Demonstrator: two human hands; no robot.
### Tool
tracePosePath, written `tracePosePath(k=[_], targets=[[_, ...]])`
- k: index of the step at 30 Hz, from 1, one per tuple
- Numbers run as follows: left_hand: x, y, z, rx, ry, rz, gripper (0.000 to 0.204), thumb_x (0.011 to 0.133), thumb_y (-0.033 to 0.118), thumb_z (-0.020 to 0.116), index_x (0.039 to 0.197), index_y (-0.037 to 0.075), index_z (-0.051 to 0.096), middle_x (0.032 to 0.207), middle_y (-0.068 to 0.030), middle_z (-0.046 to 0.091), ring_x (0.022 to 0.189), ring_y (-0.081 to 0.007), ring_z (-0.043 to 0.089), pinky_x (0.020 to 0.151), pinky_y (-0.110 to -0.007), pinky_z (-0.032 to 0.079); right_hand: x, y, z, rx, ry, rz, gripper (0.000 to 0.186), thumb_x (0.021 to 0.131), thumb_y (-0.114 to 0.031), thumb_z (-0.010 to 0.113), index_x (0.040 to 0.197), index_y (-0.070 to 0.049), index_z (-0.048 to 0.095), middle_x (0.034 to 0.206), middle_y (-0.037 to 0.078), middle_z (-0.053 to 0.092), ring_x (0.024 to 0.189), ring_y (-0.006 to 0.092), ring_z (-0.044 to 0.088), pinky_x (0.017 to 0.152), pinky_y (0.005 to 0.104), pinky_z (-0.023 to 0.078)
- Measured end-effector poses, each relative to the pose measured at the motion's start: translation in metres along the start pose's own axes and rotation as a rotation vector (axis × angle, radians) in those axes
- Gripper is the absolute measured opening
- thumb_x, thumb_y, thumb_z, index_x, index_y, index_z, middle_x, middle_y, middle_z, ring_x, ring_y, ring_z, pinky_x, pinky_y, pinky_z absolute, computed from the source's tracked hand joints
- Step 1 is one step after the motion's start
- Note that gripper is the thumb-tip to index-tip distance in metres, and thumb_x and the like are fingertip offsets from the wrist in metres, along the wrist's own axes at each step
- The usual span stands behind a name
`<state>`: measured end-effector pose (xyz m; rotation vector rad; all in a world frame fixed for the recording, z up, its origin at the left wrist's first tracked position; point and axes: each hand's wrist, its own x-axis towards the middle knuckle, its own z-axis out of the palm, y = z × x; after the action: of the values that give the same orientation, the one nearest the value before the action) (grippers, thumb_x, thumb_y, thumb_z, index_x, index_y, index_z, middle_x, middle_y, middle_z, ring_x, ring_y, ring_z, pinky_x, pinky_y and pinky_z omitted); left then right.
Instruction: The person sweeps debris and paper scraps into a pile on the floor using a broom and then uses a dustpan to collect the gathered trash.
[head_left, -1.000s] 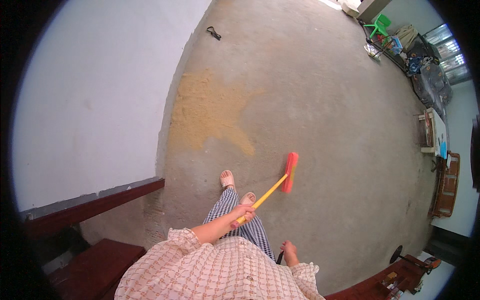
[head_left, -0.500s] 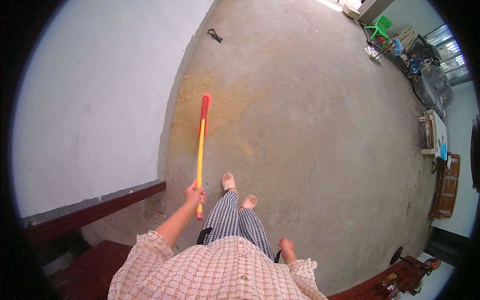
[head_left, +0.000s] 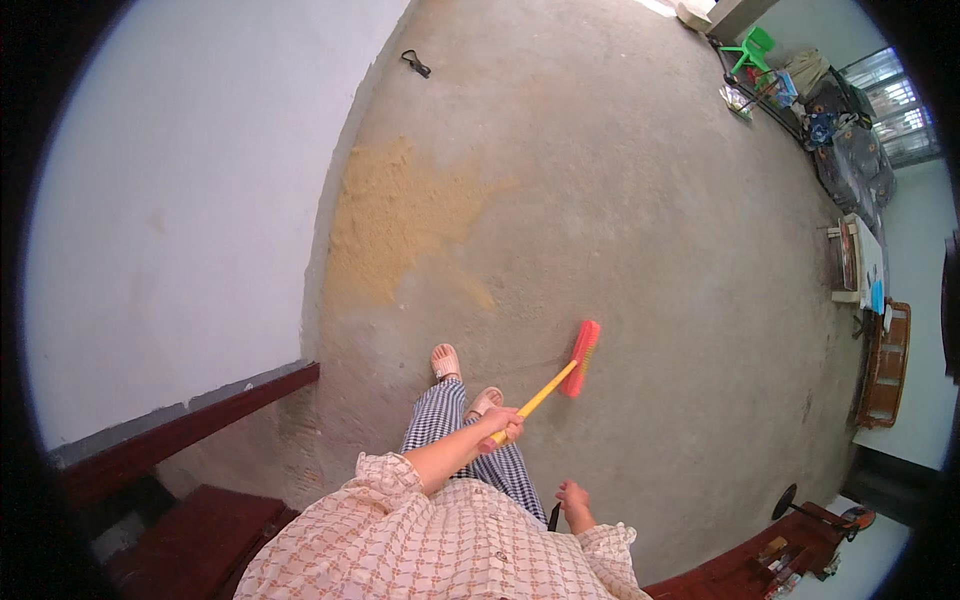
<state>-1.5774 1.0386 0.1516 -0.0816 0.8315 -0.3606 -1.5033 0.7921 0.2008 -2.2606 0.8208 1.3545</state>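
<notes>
My left hand [head_left: 505, 428] is closed around the upper end of the yellow handle of a broom [head_left: 543, 392] and reaches across in front of my legs. The broom's long pinkish-red head [head_left: 580, 358] is over the concrete floor, right of my sandals, its yellowish bristles toward the right. To the left, along the wall, spreads a patch of yellow sand-like material [head_left: 395, 220]; the broom is apart from it. My right hand [head_left: 574, 500] hangs low by my right side, fingers loosely curled, with nothing visible in it. A black strap [head_left: 554, 516] shows beside that hand.
A white wall [head_left: 200, 200] with a dark red ledge [head_left: 200, 422] bounds the left. A small black looped object [head_left: 415, 64] lies farther along it. On the right stand a green chair [head_left: 750, 50], covered dark bundles [head_left: 850, 165], a white table [head_left: 868, 262] and a brown wooden rack [head_left: 885, 365].
My left hand has swung the broom from over the sandy patch rightward and nearer, across my legs. The sandy patch is now uncovered. My right hand stays low at my side.
</notes>
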Motion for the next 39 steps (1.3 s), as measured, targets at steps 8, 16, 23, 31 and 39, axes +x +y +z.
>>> tracePosePath(k=[8,16,23,31,39], targets=[[-0.138,0.12,-0.085,-0.116,0.32,0.553,0.019,0.074,0.003,0.045,0.092,0.007,0.039,0.055,-0.0019,0.04,0.037,-0.0027,0.033,0.029,-0.013,0.027,0.028,0.017,-0.006,0.03,0.062,-0.055,0.024,0.066,-0.023,0.049,0.071,0.0,0.055,0.061,0.01,0.055,0.049,0.0158,0.049,0.042,0.028,0.038],[-0.157,0.092,-0.068,0.15,0.675,0.946,0.031,0.073,0.001,0.041,0.101,0.015,0.038,0.055,-0.0033,0.04,0.036,-0.0069,0.035,0.029,-0.018,0.029,0.033,0.021,-0.009,-0.014,-0.006,-0.059,0.024,0.068,-0.022,0.048,0.077,-0.002,0.055,0.068,0.009,0.055,0.054,0.0165,0.051,0.044,0.029,0.037],[-0.142,-0.012,-0.041,-0.062,0.14,0.352,0.034,0.077,0.005,0.043,0.108,0.016,0.036,0.058,-0.0026,0.04,0.038,-0.0044,0.032,0.029,-0.015,0.027,0.024,0.004,-0.011,-0.035,-0.033,-0.065,0.025,0.071,-0.023,0.046,0.082,-0.002,0.055,0.076,0.007,0.057,0.061,0.017,0.055,0.045,0.0292,0.036],[-0.101,-0.05,-0.047,-0.645,-0.095,-0.112,0.014,0.08,0.011,0.041,0.071,0.003,0.034,0.052,0.0007,0.036,0.036,-0.0026,0.032,0.029,-0.012,0.029,0.031,-0.001,-0.03,0.101,0.005,-0.162,0.023,0.067,-0.023,0.048,0.069,-0.002,0.056,0.059,0.009,0.053,0.047,0.0152,0.046,0.04,0.0266,0.035],[-0.166,0.054,-0.098,-0.433,0.069,0.473,0.006,0.079,0.01,0.04,0.075,0.006,0.037,0.054,-0.0005,0.037,0.036,-0.0035,0.032,0.029,-0.013,0.031,0.045,0.001,-0.044,0.169,-0.02,-0.172,0.022,0.067,-0.023,0.048,0.066,-0.003,0.056,0.054,0.008,0.052,0.041,0.016,0.045,0.038,0.028,0.035]])
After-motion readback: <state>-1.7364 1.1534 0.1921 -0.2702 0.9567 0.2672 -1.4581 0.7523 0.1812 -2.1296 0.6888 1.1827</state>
